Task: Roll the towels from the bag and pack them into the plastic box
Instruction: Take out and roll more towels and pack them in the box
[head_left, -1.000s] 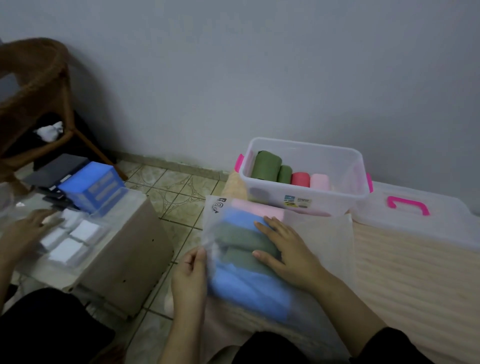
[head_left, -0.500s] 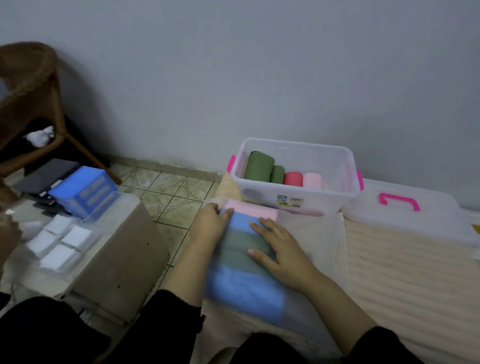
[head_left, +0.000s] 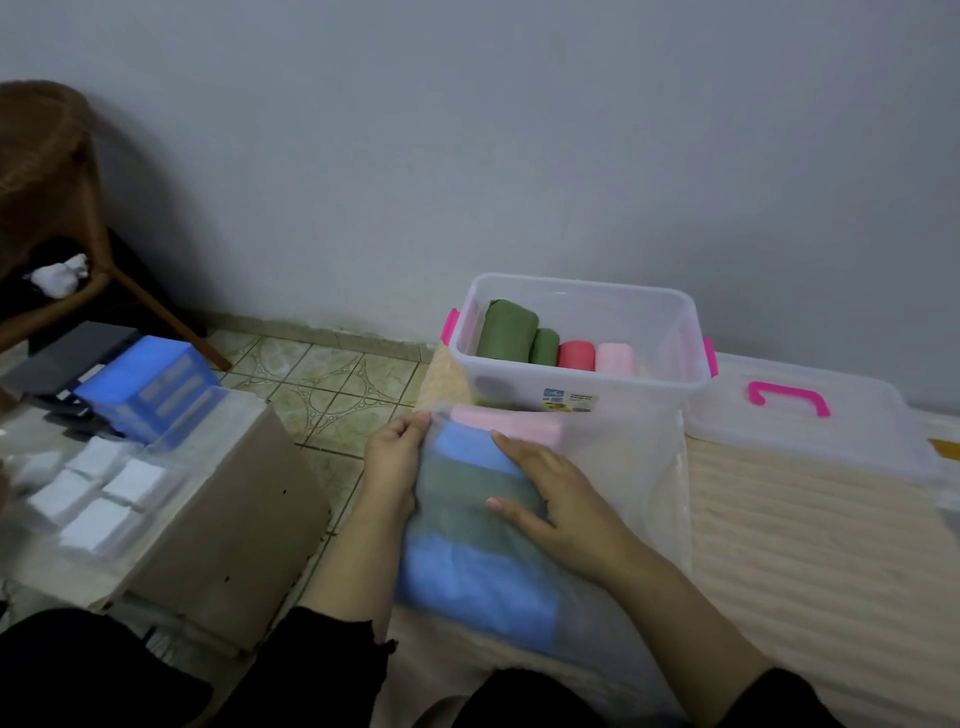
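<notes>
The bag (head_left: 613, 467), frosted and see-through, lies flat on the beige ribbed mat (head_left: 810, 530) right in front of you, its far edge just short of the plastic box (head_left: 579, 384). Folded towels (head_left: 467, 525) show through it in a stack: pink at the far end, then blue, two grey-green, blue nearest you. Your right hand (head_left: 558, 506) lies flat and open on top of the bag, fingers spread over the green and blue folds, pressing, not grasping. Your left hand (head_left: 392, 460) is at the bag's far left corner, thumb and fingers pinched on the plastic edge there.

The box is clear with pink side latches, open, standing on the mat by the wall. Inside, in a row from left: a large green roll (head_left: 506, 338), a smaller green roll (head_left: 544, 347), a red roll (head_left: 575, 356), a pale pink roll (head_left: 614, 357). Its lid (head_left: 810, 431), clear with a pink handle, lies flat on the mat just right of the box.

To your left, off the mat: a cardboard box (head_left: 208, 525) carrying white packets under clear plastic and a blue drawer unit (head_left: 148, 389). A wicker chair (head_left: 47, 208) stands far left on the tiled floor (head_left: 322, 384).
</notes>
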